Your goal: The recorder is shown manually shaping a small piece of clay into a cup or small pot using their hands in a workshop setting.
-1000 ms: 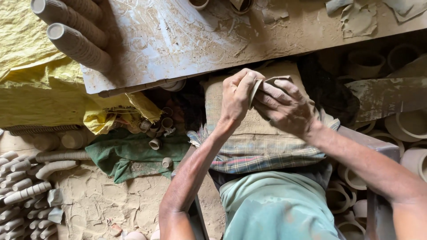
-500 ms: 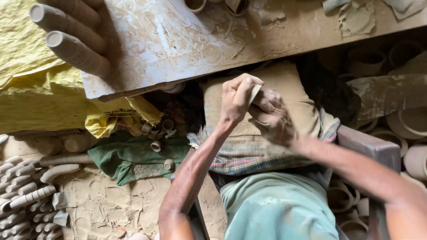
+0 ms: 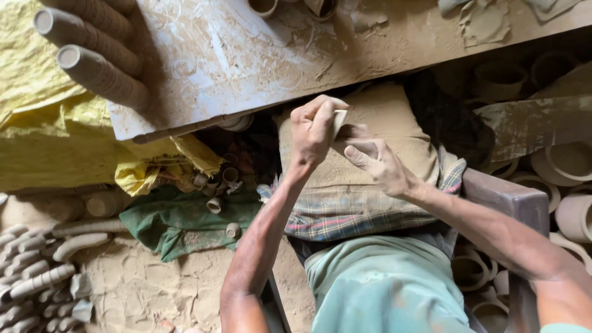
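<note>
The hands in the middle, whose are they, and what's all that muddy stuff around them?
The camera sits on a person's head and looks down, so these are that person's own hands. The left hand grips a small pale clay piece, and the right hand touches it. They work over a dusty cushion on the person's lap. Above is a clay-smeared board. Grey clay tubes lie stacked at its left end. Clay rings sit on the right, and a green cloth lies on the dusty floor.

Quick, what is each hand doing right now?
Left hand: closed around a small pale clay piece.
Right hand: partly open, fingers stretched toward that piece; whether they grip it cannot be told.
</note>
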